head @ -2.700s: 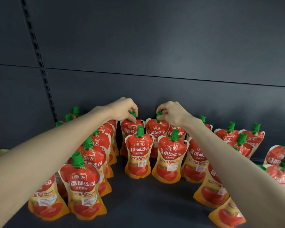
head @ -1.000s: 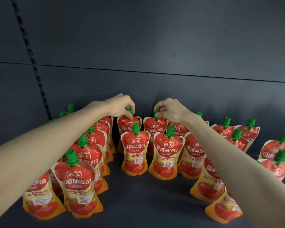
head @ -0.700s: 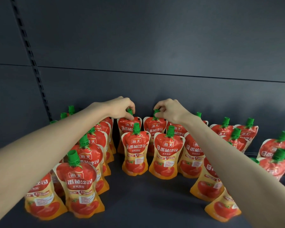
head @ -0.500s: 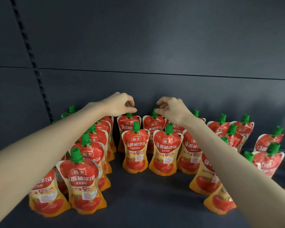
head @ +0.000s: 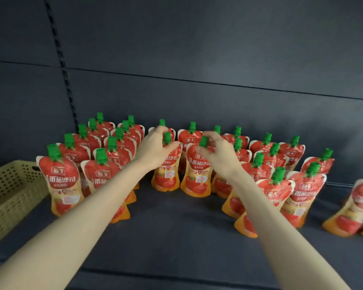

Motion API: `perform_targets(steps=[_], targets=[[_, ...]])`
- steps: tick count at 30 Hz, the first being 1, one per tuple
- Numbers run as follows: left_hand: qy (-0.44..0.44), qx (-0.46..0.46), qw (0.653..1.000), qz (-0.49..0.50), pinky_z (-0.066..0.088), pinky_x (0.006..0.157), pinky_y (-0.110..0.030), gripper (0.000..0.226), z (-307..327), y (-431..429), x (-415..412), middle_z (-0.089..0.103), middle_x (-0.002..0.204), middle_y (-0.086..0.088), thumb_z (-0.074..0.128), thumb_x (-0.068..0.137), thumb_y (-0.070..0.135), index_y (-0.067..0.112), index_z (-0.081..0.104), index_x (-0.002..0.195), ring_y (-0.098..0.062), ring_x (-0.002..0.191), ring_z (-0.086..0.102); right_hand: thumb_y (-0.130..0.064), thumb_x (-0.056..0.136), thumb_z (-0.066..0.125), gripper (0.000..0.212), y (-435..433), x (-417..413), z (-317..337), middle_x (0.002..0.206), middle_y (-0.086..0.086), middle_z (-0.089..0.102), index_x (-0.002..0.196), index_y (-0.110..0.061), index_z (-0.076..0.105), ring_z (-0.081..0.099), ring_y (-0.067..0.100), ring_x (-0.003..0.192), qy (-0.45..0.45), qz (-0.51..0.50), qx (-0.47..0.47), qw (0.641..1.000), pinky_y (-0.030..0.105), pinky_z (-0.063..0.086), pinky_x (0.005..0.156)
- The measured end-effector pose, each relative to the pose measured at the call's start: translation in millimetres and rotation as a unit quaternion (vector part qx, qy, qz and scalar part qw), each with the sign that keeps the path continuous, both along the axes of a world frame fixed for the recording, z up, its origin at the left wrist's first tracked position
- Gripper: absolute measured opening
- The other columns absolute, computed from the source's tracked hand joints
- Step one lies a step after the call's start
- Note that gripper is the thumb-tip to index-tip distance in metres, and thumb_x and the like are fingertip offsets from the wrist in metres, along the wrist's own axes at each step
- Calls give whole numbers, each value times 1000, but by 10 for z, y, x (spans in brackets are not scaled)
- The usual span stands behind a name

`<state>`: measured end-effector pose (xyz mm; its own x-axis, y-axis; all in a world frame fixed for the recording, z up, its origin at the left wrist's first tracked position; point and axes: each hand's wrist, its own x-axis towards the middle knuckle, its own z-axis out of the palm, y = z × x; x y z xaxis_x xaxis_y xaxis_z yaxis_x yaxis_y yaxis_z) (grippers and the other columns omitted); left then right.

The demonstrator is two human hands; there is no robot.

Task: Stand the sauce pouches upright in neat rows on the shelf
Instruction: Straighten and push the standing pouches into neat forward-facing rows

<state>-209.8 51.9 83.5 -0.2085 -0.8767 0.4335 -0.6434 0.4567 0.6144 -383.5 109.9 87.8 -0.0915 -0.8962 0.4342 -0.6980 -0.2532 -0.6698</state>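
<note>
Hands work side by side: left hand [head: 155,146] and right hand [head: 217,151] each close their grip on a tomato sauce pouch [head: 197,174] cap, twelve o'clock, mid-shelf [head: 176,237]. Seat both flat, labels forward.

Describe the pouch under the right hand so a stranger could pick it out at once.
Start at the beige basket at the shelf's left end and go right, past the packed rows, to the open gap in the middle. Two pouches stand at the gap's back edge; take the right-hand pouch. Unlike its neighbours, the right hand is at its green cap.
</note>
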Motion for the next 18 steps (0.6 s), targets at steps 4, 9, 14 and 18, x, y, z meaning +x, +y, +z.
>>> perform_targets(steps=[4,9,14,18], targets=[[92,-23,994,59,42,83,-24,39,-221,53,-98,61,119,-5,57,92,29,13,48,126,-21,111,57,-10,89,61,44,-13,35,-161,110,-11,54,130,-17,47,47,0,96,-51,-7,-35,998,-7,35,67],[114,-34,992,49,38,94,-24,38,-318,-9,-96,57,127,-6,52,94,24,10,49,130,-20,119,52,-4,91,57,41,-60,80,-267,127,-4,56,129,-18,50,50,10,116,-76,-3,-54,996,8,41,88],[129,-63,987,73,35,97,-25,42,-481,16,-83,49,126,-9,50,95,24,15,42,136,-21,121,46,-20,89,62,56,-156,178,-500,140,-4,47,139,-28,37,44,14,130,-164,-34,-38,985,37,43,106],[261,-2,964,44,28,101,-20,68,-742,123,-135,35,144,-5,61,89,19,16,22,144,-13,131,34,-23,89,62,60,-84,243,-813,131,-5,50,140,-16,32,49,13,123,-252,-38,10,967,27,44,99]])
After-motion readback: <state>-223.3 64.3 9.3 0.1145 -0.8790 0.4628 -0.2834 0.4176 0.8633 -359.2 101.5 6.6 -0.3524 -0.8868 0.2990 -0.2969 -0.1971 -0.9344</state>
